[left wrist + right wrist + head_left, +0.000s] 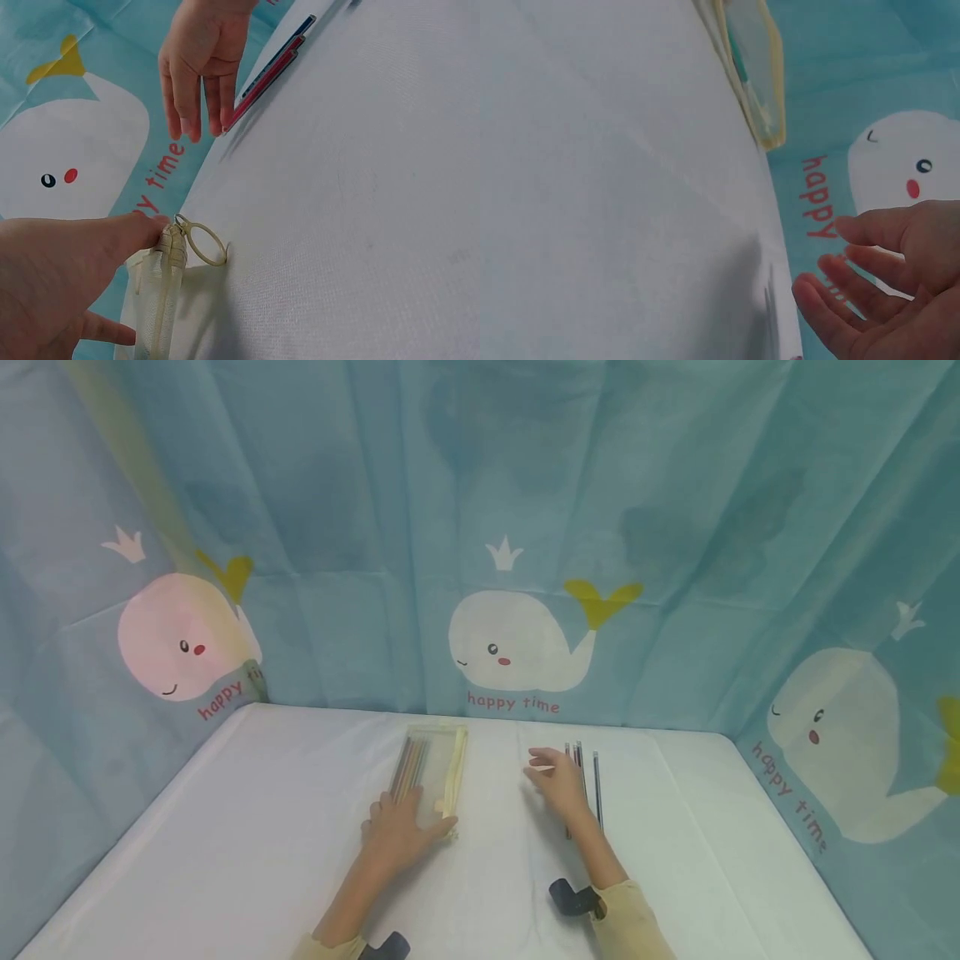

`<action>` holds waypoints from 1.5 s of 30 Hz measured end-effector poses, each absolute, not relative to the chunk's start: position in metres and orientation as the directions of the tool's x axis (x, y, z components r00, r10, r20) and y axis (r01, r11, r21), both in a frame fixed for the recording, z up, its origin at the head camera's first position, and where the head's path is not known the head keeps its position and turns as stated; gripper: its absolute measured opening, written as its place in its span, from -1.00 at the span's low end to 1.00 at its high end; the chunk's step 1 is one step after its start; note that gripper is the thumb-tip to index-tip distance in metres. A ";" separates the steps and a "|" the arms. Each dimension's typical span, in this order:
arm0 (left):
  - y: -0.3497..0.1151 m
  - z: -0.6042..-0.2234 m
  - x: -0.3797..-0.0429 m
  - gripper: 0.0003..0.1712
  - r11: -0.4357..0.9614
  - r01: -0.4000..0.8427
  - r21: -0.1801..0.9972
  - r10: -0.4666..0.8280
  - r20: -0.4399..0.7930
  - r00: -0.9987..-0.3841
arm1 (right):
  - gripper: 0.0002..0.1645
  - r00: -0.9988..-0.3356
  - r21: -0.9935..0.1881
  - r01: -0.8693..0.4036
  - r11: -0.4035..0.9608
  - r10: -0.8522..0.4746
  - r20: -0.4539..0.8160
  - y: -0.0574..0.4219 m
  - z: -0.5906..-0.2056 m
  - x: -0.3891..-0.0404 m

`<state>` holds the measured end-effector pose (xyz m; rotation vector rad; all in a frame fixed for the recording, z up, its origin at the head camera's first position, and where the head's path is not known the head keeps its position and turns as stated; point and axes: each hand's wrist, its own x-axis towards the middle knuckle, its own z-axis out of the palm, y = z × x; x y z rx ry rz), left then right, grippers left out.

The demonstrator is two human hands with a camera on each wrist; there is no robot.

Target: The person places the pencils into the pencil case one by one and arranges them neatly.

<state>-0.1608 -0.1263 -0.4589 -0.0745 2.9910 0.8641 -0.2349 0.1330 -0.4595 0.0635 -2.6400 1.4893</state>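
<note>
A see-through pencil pouch (438, 752) with a pale yellow zip lies on the table, several pencils (408, 768) showing inside it. My left hand (397, 831) rests over the pouch's near end, fingers spread on it. In the left wrist view, the thumb touches the zip's end (172, 244), next to a ring pull (208, 244). My right hand (558, 785) hovers to the right with loosely bent fingers and nothing in them. Beside and partly behind it lie several dark and red pencils (597, 785); red and blue barrels (274, 79) show in the left wrist view.
White cloth covers the table (225, 827). A blue curtain (337, 635) printed with whales stands along the back and both sides. Dark wrist mounts (572, 897) sit by the sleeves.
</note>
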 end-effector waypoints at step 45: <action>-0.125 -0.455 -0.160 0.07 0.830 -0.065 0.554 -0.037 -0.063 -0.997 | -0.38 -0.990 -0.770 0.025 0.638 0.124 0.070 0.160 -0.463 -0.237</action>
